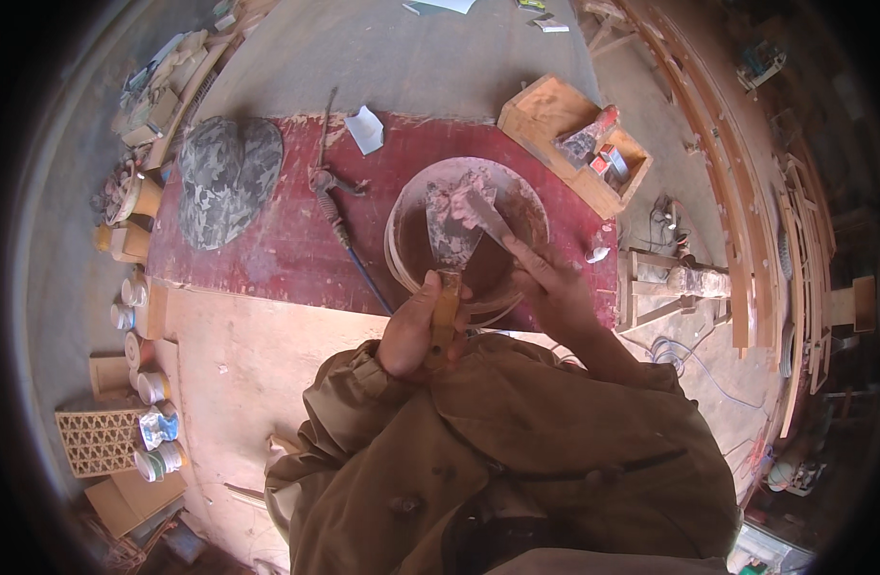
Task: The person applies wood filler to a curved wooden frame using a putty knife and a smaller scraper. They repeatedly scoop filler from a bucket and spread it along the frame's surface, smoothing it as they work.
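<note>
Left hand: your left hand [411, 328] is closing round the yellowish wooden handle of a broad, flat-bladed metal scraper [450, 253], the thumb lying along the handle.
Right hand: your right hand [562, 287] is pinching a narrow, straight metal putty knife [488, 215], the index finger stretching along it; its handle is hiding inside your grasp.
Blade line: the scraper is pointing straight ahead from your left hand, its long axis running away from your body; the knife is slanting in from the right, its tip leaning forward and left across the scraper's far end. Your right hand is sitting closer to that loaded end than your left. Whether the knife is pressing on the metal, I cannot tell.
Paste: a pinkish, lumpy paste [447, 202] is coating the scraper's far part, beside the knife tip.
Bucket: a round, pale, smeared bucket [392, 230] is standing open beneath both blades.
Worktop: the scuffed red worktop [291, 264] is carrying the bucket.
Left side: a metal tool with a blue hose [327, 196] is lying beyond the bucket's left, a grey camouflage cloth cap [231, 182] farther left.
Far right: an open, light wooden box [531, 103] is resting at an angle.
</note>
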Tool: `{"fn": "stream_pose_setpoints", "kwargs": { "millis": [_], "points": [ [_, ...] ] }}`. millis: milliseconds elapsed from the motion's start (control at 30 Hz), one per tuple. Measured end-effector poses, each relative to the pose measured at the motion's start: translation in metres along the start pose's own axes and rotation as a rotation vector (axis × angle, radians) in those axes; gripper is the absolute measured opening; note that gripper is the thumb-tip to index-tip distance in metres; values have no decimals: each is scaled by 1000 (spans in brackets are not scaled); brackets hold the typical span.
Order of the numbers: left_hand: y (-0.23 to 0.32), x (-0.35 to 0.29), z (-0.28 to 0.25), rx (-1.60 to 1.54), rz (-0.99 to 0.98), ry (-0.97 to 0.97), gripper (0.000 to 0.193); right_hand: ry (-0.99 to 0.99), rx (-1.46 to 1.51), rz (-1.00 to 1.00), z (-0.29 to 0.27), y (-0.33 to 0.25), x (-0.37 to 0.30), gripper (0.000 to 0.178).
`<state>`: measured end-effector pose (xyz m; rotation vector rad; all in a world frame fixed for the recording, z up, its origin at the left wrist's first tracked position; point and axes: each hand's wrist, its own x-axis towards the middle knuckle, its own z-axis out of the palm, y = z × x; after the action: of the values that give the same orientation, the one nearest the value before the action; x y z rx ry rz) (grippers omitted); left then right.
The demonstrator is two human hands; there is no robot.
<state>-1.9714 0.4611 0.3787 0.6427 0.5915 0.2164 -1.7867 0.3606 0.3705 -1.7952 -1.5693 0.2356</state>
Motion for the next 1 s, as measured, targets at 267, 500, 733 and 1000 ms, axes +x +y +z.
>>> {"fn": "stream_pose_setpoints", "kwargs": {
  "millis": [267,500,733,1000],
  "points": [
    [12,-17,20,77,-64,-70,51,95,5,27,11,-8,-30,42],
    [18,-17,21,-29,-99,-25,47,38,-21,80,1,-12,-42,42],
    [29,-30,-7,-257,22,-248,47,-87,-171,99,-19,-16,-52,43],
    [22,-43,-8,-157,-70,-306,42,-235,1660,273,-16,-56,-35,42]
  ]
}}
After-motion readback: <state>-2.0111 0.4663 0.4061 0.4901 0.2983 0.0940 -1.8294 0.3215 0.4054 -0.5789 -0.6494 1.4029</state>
